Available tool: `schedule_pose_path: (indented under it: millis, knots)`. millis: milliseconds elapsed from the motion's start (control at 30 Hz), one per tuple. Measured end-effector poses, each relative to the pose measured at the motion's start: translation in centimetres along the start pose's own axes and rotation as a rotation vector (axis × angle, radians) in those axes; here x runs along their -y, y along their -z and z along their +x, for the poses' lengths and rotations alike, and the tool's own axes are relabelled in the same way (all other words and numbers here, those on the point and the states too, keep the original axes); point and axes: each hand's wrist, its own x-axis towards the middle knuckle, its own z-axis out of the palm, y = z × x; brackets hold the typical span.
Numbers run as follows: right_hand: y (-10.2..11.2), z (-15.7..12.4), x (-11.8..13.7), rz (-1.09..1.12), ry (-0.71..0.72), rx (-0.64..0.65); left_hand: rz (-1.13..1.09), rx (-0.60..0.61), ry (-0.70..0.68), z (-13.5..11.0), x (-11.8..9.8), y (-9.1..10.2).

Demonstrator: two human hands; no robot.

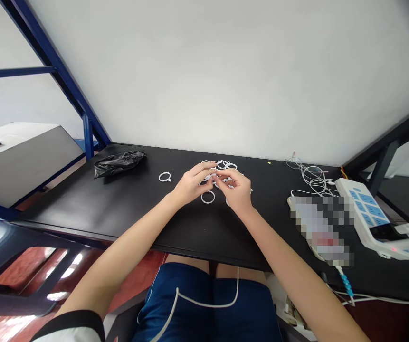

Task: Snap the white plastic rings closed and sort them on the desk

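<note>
My left hand [191, 184] and my right hand [237, 188] meet over a loose group of thin white rings [226, 164] on the black table. Thumb and fingers of each hand pinch together at a white ring, whose shape is mostly hidden by the fingertips. More rings show behind and beneath the hands, some overlapping. Just in front of the fingertips a single white ring [207, 203] lies flat. Another white ring with a small knob [169, 180] lies apart, to the left of my left hand.
A crumpled black plastic bag [118, 163] lies at the back left. On the right are a blurred-out phone [320, 230] with a cable, a white power strip [366, 209] and tangled white cables [314, 178]. A wall borders the table's back edge.
</note>
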Motion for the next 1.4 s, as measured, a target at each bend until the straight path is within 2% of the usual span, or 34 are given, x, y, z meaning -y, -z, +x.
schedule_pose_path:
  millis: [433,800,1033,1200,1400]
  knots:
    - [-0.2,-0.2,0.5,0.059,-0.049,0.051,-0.020,-0.002,0.054,0.2,-0.5,0.2]
    - [-0.4,-0.4,0.2,0.004,0.123,0.025,-0.067,0.046,0.049,0.3,-0.9,0.4]
    - [-0.4,-0.4,0.4,-0.016,0.156,-0.018,-0.044,0.007,0.088,0.4,-1.1,0.6]
    - [-0.3,-0.5,0.4,-0.024,0.200,-0.097,0.033,-0.001,0.137,0.2,-0.7,0.7]
    - [-0.3,-0.4,0.4,-0.023,0.226,-0.173,0.123,0.072,0.256,-0.1,-0.5,0.5]
